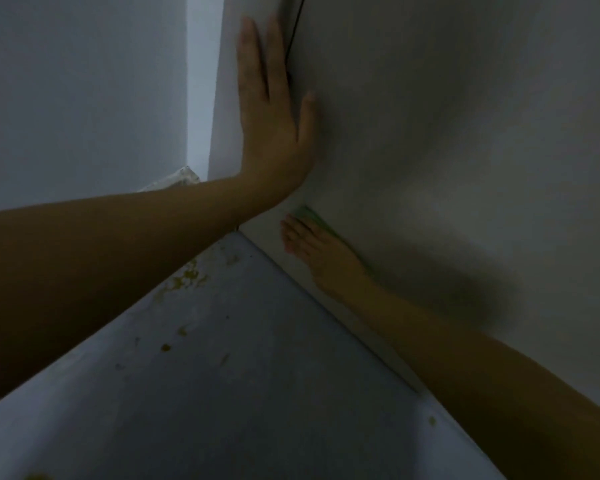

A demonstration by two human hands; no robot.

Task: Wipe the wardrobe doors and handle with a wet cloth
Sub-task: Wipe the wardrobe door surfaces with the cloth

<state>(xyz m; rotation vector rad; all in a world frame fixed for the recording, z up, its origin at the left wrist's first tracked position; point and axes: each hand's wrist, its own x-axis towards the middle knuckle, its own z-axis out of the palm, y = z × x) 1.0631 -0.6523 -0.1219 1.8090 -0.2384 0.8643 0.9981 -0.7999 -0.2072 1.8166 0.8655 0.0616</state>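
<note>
The white wardrobe door [430, 116] is dim. My flat left hand [271, 123] is steadying it; my flat right hand [321, 258] is pressing the green cloth [309, 216] low. I should rub slowly.

You have no readable text, label, brand, number or sign anywhere in this view.
</note>
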